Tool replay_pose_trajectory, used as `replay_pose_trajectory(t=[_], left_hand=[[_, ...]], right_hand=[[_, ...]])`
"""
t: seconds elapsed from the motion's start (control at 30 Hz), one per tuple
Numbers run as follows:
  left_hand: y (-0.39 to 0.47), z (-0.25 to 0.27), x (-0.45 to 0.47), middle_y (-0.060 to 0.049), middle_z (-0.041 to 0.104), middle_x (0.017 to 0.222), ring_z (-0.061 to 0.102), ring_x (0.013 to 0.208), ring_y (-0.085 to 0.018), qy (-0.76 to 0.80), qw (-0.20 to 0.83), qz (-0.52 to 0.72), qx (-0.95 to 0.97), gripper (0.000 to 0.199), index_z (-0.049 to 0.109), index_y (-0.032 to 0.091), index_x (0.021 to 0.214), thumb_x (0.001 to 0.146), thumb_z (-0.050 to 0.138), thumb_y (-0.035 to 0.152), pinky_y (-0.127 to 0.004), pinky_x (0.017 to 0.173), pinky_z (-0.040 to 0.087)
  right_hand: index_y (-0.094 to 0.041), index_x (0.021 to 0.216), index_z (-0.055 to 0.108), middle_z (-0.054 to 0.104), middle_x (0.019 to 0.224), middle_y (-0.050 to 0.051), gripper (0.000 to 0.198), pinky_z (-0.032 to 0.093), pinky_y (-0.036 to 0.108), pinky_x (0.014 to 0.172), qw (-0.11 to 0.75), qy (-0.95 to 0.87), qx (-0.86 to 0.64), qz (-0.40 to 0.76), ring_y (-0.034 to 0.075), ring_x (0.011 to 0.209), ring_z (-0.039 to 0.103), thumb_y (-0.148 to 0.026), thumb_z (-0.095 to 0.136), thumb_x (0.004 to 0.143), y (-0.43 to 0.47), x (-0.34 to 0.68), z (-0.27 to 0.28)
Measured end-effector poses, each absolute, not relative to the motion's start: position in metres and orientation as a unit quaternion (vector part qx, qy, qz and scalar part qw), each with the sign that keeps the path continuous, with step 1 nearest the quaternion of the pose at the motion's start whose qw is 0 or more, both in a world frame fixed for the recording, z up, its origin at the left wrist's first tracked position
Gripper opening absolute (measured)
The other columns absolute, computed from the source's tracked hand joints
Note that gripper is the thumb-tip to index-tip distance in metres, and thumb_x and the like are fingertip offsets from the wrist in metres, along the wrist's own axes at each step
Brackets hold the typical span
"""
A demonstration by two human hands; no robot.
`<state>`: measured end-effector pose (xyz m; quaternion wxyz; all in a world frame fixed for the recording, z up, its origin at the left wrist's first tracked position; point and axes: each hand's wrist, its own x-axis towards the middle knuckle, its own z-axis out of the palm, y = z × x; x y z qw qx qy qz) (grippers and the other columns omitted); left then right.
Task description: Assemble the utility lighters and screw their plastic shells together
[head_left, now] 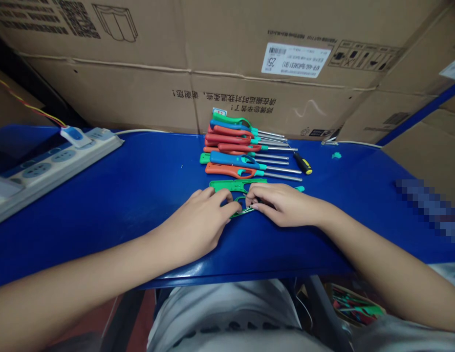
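Both my hands meet over an opened green lighter casing (pixel 239 213) on the blue table. My left hand (pixel 207 215) grips its left part, with the fingers bent around it. From the right, my right hand (pixel 276 203) pinches at the casing's inner side near the trigger opening; any small part between the fingertips is hidden. Just beyond my fingers lies another green casing half (pixel 227 186), its hollow side up. A turquoise tip (pixel 299 188) shows past my right hand. Several long-necked lighters (pixel 230 169) in orange, blue, red and green lie in a row behind.
A black and yellow screwdriver (pixel 303 163) lies right of the lighters. A small turquoise piece (pixel 336 155) sits farther right. At the left is a white power strip (pixel 54 164) with a plug in it. Cardboard (pixel 139 93) walls the table's back. Below the table is a box of coloured parts (pixel 355 305).
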<state>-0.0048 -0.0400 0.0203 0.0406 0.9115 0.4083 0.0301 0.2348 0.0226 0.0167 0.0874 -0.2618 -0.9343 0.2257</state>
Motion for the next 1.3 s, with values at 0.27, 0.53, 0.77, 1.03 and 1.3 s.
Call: replay_pose_trajectory(t=[0.27,0.53,0.77,1.03,1.3], left_hand=[[-0.0392,0.0197,-0.0054,-0.01,0.058,0.119,0.053,0.1,-0.028,0.405,0.045,0.035,0.912,0.033,0.061,0.024,0.125,0.098,0.044,0.016,-0.042,0.084,0.045],[-0.0397,0.0202,-0.0051,-0.01,0.059,0.118,0.053,0.099,-0.028,0.406,0.042,0.033,0.912,0.034,0.061,0.024,0.126,0.098,0.044,0.016,-0.042,0.083,0.046],[-0.0398,0.0203,-0.0047,-0.011,0.059,0.117,0.053,0.099,-0.028,0.402,0.041,0.04,0.914,0.033,0.061,0.022,0.125,0.098,0.044,0.015,-0.043,0.084,0.047],[-0.041,0.0201,-0.006,-0.011,0.059,0.118,0.055,0.102,-0.029,0.386,0.019,0.04,0.921,0.037,0.062,0.025,0.126,0.096,0.047,0.011,-0.043,0.087,0.048],[-0.0416,0.0191,-0.0052,-0.011,0.062,0.117,0.057,0.099,-0.029,0.375,-0.017,0.028,0.926,0.036,0.064,0.024,0.123,0.095,0.048,0.01,-0.044,0.084,0.05]], right_hand=[[-0.016,0.098,0.061,0.064,0.092,0.004,0.011,0.043,0.025,0.073,0.113,-0.922,-0.26,0.264,0.014,0.08,0.055,-0.016,0.05,0.097,0.0226,0.2345,0.018],[-0.016,0.095,0.062,0.061,0.085,0.001,0.009,0.039,0.023,0.062,0.127,-0.922,-0.251,0.267,0.01,0.066,0.048,-0.012,0.056,0.09,0.0261,0.2378,0.0166],[-0.016,0.095,0.064,0.062,0.091,0.003,0.012,0.041,0.022,0.062,0.123,-0.924,-0.235,0.275,0.011,0.069,0.051,-0.01,0.057,0.088,0.0267,0.241,0.0198],[-0.016,0.089,0.065,0.065,0.083,0.003,0.008,0.041,0.023,0.062,0.142,-0.925,-0.257,0.242,0.012,0.07,0.055,-0.01,0.061,0.087,0.0281,0.2377,0.0187],[-0.017,0.092,0.067,0.066,0.089,0.004,0.008,0.046,0.024,0.068,0.13,-0.932,-0.215,0.263,0.013,0.074,0.058,-0.016,0.059,0.092,0.0306,0.2442,0.0229]])
